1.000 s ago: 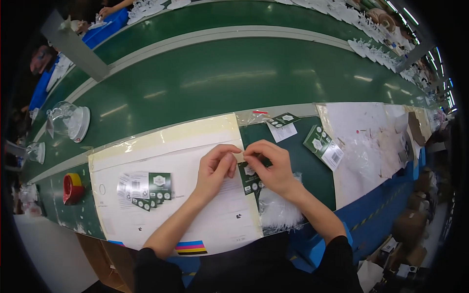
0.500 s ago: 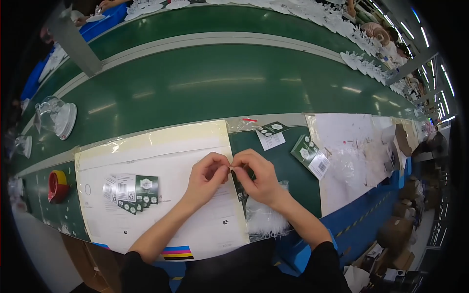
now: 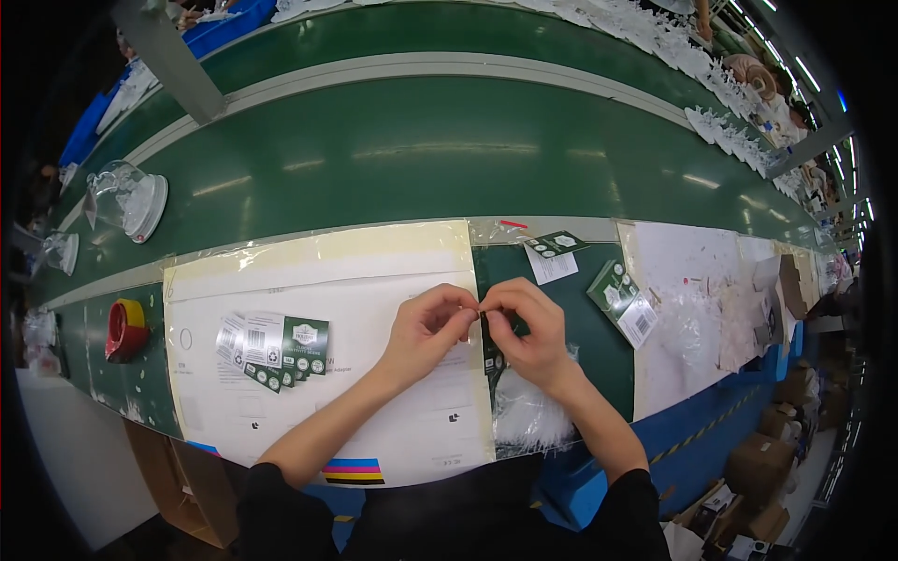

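Note:
My left hand (image 3: 426,335) and my right hand (image 3: 531,338) meet fingertip to fingertip above the right edge of a large white printed sheet (image 3: 374,425). Both are closed in a pinch on something tiny and dark, too small to make out. Below my right hand lies a bundle of clear, thin plastic strands (image 3: 531,411). A dark card edge peeks out beside it, mostly hidden. Left of my hands, several green-and-white printed cards (image 3: 307,344) lie fanned out on the sheet. More such cards lie right of my hands, one stack (image 3: 619,301) tilted and another (image 3: 554,257) farther back.
A red-and-yellow tape roll (image 3: 126,329) stands at the left. Clear domes on white bases (image 3: 148,208) sit on the green conveyor belt (image 3: 421,168). At the right, an open cardboard box (image 3: 793,288) stands by another white sheet (image 3: 697,327). White pieces line the far belt.
The whole view has shifted, so the table appears farther right. My hands stay together, fingertips pinched; a dark speck now shows between them where a pale bit showed before.

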Action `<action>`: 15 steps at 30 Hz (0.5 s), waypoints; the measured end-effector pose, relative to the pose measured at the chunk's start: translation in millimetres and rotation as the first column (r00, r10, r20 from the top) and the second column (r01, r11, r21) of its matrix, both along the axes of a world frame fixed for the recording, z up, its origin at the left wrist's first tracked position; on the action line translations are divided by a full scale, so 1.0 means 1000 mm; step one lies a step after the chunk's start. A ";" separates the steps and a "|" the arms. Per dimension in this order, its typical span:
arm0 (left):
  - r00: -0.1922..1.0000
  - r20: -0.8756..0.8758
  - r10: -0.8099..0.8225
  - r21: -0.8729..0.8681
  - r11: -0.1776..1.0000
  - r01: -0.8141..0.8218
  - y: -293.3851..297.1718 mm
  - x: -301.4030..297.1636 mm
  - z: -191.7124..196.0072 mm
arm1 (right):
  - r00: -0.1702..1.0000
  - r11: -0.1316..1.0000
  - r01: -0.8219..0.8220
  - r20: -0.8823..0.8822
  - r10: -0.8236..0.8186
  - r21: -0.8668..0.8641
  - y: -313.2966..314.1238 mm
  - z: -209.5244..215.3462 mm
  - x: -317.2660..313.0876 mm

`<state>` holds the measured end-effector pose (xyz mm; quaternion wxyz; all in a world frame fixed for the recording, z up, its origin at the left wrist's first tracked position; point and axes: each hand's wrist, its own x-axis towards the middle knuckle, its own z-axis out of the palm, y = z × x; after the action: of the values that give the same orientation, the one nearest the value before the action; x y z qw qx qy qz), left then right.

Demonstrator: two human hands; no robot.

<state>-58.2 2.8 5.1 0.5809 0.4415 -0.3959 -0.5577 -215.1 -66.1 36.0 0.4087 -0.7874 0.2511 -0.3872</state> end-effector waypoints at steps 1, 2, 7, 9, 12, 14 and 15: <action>1.000 -0.008 0.013 0.004 1.000 -0.013 0.000 0.000 0.000 | 1.000 1.000 0.001 0.004 -0.001 0.015 0.000 0.000 0.000; 1.000 -0.010 0.012 0.005 1.000 -0.012 0.000 -0.001 0.000 | 1.000 1.000 0.002 0.002 -0.002 0.015 0.000 0.000 0.000; 0.999 0.039 0.021 0.049 0.999 -0.023 0.000 0.002 0.001 | 1.000 0.999 -0.015 -0.005 0.015 0.036 -0.001 -0.002 0.000; 0.999 0.030 0.022 0.060 0.998 -0.023 0.000 0.002 0.000 | 1.000 1.000 -0.015 -0.011 0.015 0.025 -0.002 -0.003 0.001; 0.999 0.029 0.021 0.069 0.997 -0.023 0.000 0.002 0.000 | 1.000 1.000 -0.013 -0.023 0.014 0.013 -0.002 -0.001 0.001; 0.999 0.036 0.019 0.066 0.998 -0.021 0.000 0.002 0.000 | 0.999 1.000 -0.010 -0.032 0.010 0.009 -0.003 -0.001 0.001; 0.999 0.030 0.021 0.066 0.998 -0.023 0.000 0.002 0.000 | 0.999 1.000 -0.012 -0.034 0.012 0.005 -0.003 -0.001 0.001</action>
<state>-56.5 2.8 4.9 0.5662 0.4729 -0.3806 -0.5576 -214.4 -69.0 35.0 0.4085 -0.7944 0.2543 -0.3706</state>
